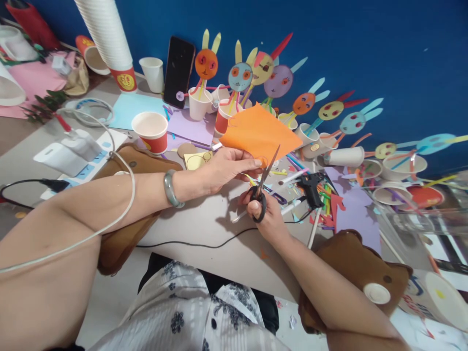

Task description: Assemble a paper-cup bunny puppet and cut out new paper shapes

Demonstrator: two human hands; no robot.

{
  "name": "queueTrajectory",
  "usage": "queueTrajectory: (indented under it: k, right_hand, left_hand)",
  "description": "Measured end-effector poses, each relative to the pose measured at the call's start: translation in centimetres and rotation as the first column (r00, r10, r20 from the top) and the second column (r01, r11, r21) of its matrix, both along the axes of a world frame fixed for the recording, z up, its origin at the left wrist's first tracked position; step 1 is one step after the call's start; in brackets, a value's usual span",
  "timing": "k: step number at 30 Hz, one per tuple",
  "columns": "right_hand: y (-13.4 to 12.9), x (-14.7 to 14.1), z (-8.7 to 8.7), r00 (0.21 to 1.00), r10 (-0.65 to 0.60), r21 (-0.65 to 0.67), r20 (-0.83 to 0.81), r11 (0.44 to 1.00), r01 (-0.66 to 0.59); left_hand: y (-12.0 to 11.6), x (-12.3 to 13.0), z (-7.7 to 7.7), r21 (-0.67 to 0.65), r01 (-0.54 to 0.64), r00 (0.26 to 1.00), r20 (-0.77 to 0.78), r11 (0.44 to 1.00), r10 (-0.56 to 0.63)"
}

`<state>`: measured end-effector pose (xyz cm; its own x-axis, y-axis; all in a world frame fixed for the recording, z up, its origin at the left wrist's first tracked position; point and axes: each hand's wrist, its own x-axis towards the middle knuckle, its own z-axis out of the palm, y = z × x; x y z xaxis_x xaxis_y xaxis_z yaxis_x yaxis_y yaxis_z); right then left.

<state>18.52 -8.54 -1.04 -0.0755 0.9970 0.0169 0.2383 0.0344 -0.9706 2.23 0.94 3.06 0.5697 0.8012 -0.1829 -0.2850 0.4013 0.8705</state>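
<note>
My left hand (223, 170) pinches the lower edge of a sheet of orange paper (261, 130) between thumb and fingers. Faint drawn lines show near the paper's lower edge by my thumb. In my right hand (270, 219) is a pair of scissors (263, 183) with black handles, fingers wrapped through the loops. Its blades point upward across the paper's lower right edge and look slightly apart; whether they bite into the paper I cannot tell. Below my left hand lies a yellow paper piece (193, 161) with drawn circles.
Paper cups with rabbit-faced figures (239, 77) line the blue wall. A black glue gun (310, 190) lies right of the scissors among paper scraps, its cable crossing the table. A red-and-white cup (149, 131), a phone (179, 71) and a power strip (86, 168) stand left. A white cable crosses my left arm.
</note>
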Motion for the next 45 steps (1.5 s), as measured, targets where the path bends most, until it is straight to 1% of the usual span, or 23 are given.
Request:
queueTrajectory:
  k: [12, 19, 28, 33, 45]
  right_hand:
    - [-0.1, -0.1, -0.1, 1.0, -0.02, 0.002, 0.004, 1.0, 0.02]
    - [-0.2, -0.1, -0.6, 0.998, -0.048, -0.009, -0.047, 0.999, 0.047]
    - [-0.1, -0.2, -0.4, 0.998, -0.05, -0.002, -0.045, 0.999, 0.05]
    - [-0.2, -0.1, -0.7, 0.995, -0.058, -0.026, -0.08, 0.998, 0.057]
    - [-0.1, 0.1, -1.4, 0.993, -0.058, 0.007, -0.1, 0.998, 0.059]
  left_hand:
    - [-0.3, 0.0, 0.1, 0.006, 0.019, 1.0, 0.017, 1.0, -0.019]
    - [-0.3, -0.1, -0.1, 0.005, 0.033, 0.999, 0.015, 0.999, -0.034]
    - [-0.3, -0.1, -0.2, 0.021, 0.043, 0.999, 0.029, 0.999, -0.043]
    - [-0.3, -0.1, -0.3, 0.026, 0.037, 0.999, 0.024, 0.999, -0.038]
    - [-0.3, -0.1, -0.1, 0.014, 0.05, 0.998, 0.03, 0.999, -0.05]
